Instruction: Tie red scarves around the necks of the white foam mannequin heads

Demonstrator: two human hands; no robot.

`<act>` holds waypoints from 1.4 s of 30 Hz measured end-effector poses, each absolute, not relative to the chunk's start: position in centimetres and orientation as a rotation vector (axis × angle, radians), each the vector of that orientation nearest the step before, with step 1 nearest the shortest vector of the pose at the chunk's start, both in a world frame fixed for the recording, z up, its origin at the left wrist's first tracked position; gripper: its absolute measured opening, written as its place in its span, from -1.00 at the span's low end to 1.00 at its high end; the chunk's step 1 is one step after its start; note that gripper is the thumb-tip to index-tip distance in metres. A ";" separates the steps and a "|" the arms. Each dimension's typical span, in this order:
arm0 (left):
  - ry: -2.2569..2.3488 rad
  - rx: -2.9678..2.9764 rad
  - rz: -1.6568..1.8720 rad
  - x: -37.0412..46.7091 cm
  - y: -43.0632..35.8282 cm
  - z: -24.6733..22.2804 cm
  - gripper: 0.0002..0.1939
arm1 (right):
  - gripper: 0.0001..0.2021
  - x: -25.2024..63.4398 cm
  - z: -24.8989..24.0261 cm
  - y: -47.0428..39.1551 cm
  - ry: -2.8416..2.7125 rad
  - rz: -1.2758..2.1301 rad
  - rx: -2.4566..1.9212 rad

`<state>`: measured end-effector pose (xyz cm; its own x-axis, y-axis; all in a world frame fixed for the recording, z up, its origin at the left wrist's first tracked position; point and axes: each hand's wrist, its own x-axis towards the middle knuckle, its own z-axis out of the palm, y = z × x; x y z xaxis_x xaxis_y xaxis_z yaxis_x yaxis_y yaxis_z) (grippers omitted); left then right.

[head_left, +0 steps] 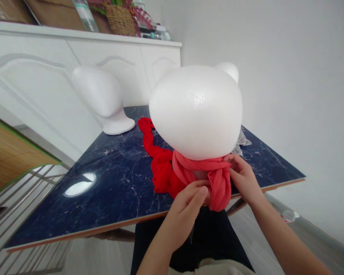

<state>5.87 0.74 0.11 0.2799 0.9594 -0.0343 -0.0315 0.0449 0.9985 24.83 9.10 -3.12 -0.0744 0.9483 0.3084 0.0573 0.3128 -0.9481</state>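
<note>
A large white foam head (199,110) stands near the front edge of the dark blue marbled table (111,191). Around its neck is a coral-pink scarf (220,191), looped and hanging over the table's front edge. My right hand (242,173) pinches the scarf at the right side of the neck, thumb and finger closed on the cloth. My left hand (189,202) is at the scarf's lower loop, fingers bent together against the cloth; their tips are partly hidden. A bright red cloth (162,170) lies on the table just left of the neck.
Another white foam head (99,95) stands at the back left of the table. Grey cloth (242,143) lies behind the near head on the right. White cabinets (25,84) carry a woven basket (120,20) and bottles. A metal rack (31,214) is at the left.
</note>
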 end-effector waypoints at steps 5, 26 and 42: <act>0.902 1.006 1.072 8.3 3.4 -1.5 -0.77 | -0.87 24.5 -3.0 8.4 -1.440 1.003 -0.963; 0.896 0.819 0.988 7.7 4.6 -0.4 -0.70 | -0.51 24.6 -0.6 7.2 -1.577 1.122 -0.982; 0.709 0.726 0.645 2.3 2.8 2.2 -0.71 | -0.63 27.0 -1.5 10.4 -1.998 0.203 -1.324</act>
